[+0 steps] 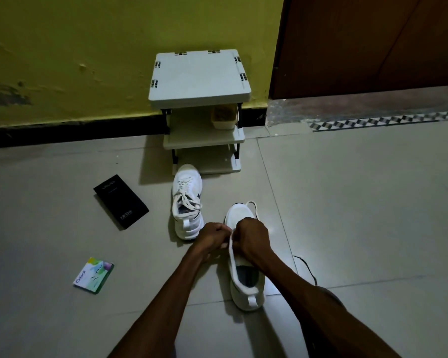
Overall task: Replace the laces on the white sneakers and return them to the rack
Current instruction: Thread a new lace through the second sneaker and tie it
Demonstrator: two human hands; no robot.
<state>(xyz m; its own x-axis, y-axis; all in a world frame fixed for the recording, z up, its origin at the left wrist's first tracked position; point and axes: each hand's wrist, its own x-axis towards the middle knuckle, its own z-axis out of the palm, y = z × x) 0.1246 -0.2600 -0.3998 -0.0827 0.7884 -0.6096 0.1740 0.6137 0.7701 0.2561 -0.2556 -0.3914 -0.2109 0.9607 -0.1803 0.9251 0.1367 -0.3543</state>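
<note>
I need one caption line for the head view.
Left hand and right hand grip the near sneaker; laced sneaker stands before rack.

Tiled floor (360, 215) before me, carrying a shoe rack (202, 140) by the wall, a laced far sneaker (186, 200), a near sneaker (246, 288), a black box (120, 201) and a green packet (93, 275).

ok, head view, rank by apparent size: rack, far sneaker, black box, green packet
1. rack
2. far sneaker
3. black box, close to the sneaker, so unsure
4. green packet
</note>
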